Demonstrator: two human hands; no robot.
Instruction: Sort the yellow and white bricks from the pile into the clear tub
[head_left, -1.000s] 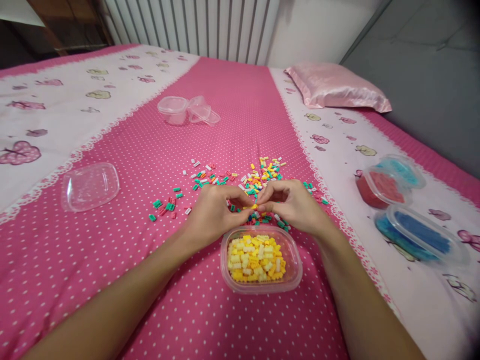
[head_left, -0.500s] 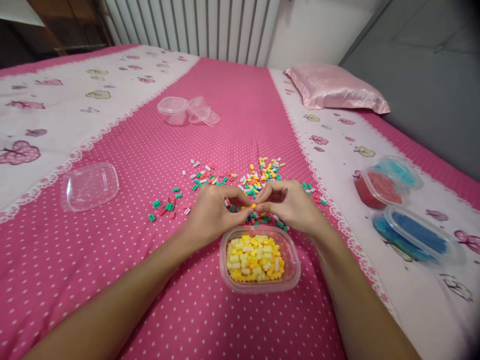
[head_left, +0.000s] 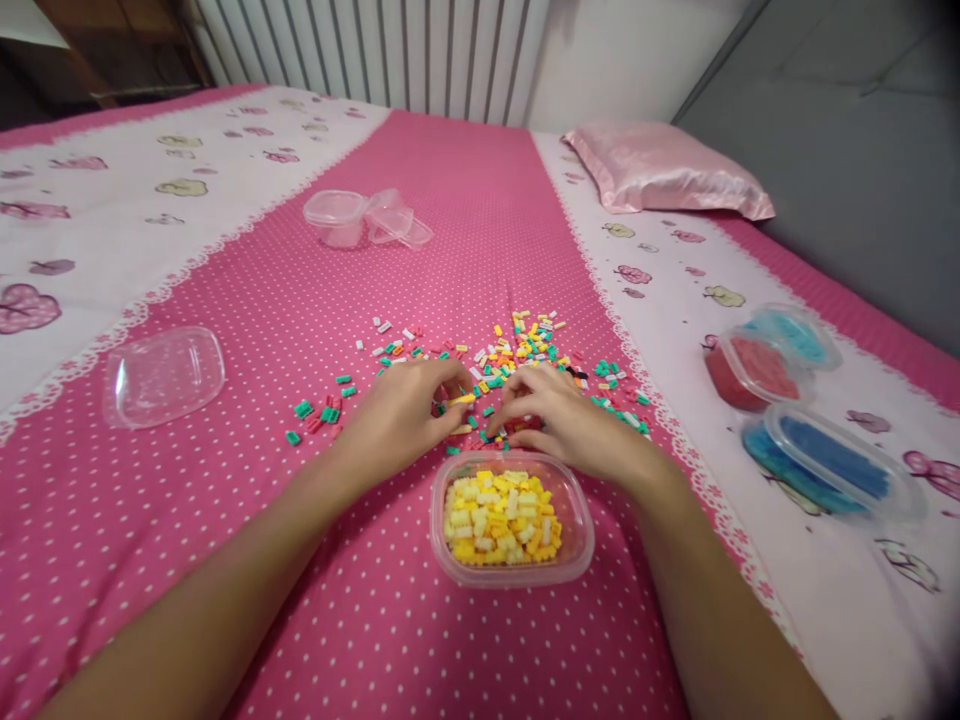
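Note:
My left hand (head_left: pixel 401 408) is curled at the near left of a scattered pile of small building bricks (head_left: pixel 517 352) in yellow, green, white and red. A yellow brick (head_left: pixel 462 399) sticks out from between its fingers. Over the near part of the pile, my right hand (head_left: pixel 559 418) has its fingers bent and apart, tips down among the bricks. Nothing can be seen in it. Just in front of both hands stands a clear plastic tub (head_left: pixel 512 577) partly filled with yellow and pale yellow bricks (head_left: pixel 501 520).
A clear lid (head_left: pixel 165 378) lies at the left on the pink dotted bedspread (head_left: pixel 322 620). Farther back are empty clear tubs (head_left: pixel 336 215). On the right stand lidded tubs of red bricks (head_left: pixel 757 370), blue bricks (head_left: pixel 832 455) and turquoise bricks (head_left: pixel 795 338). A pink pillow (head_left: pixel 664 165) lies behind.
My hands were together, pinching at a yellow brick; now they have parted. The left has drawn back left with a yellow brick, and the right has spread its fingers over the pile.

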